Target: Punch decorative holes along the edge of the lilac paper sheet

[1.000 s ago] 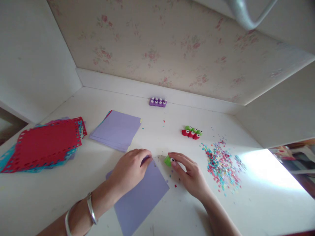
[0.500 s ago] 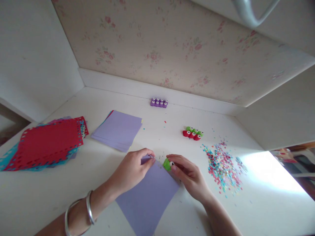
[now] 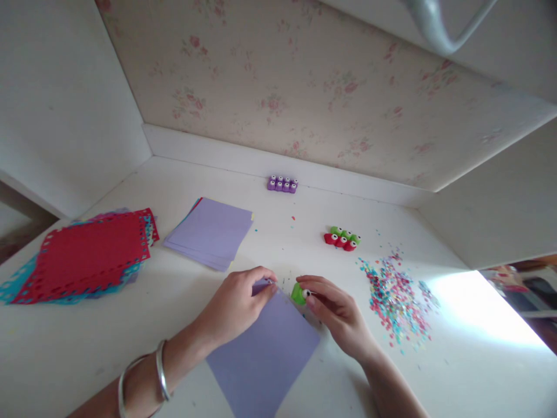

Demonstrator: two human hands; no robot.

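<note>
My left hand [image 3: 237,305] pinches the upper corner of a sheet of purple paper [image 3: 265,366] between thumb and fingers. The sheet lies turned like a diamond on the white table, its lower end cut off by the frame. My right hand [image 3: 337,310] is closed around a small green craft paper punch [image 3: 298,294] with a white button, thumb near the button. The punch is at the sheet's upper right edge; whether paper is inside its slot I cannot tell.
Red paper with punched borders [image 3: 96,252] tops a pile at left. A stack of purple sheets [image 3: 213,229] lies behind my left hand. Purple punches [image 3: 282,184] stand near the wall, red and green punches [image 3: 342,238] further right. Confetti [image 3: 394,302] is heaped at right.
The view has shifted slightly. The right corner of the purple sheet sits a little lower beside the punch. Both hands keep their grips.
</note>
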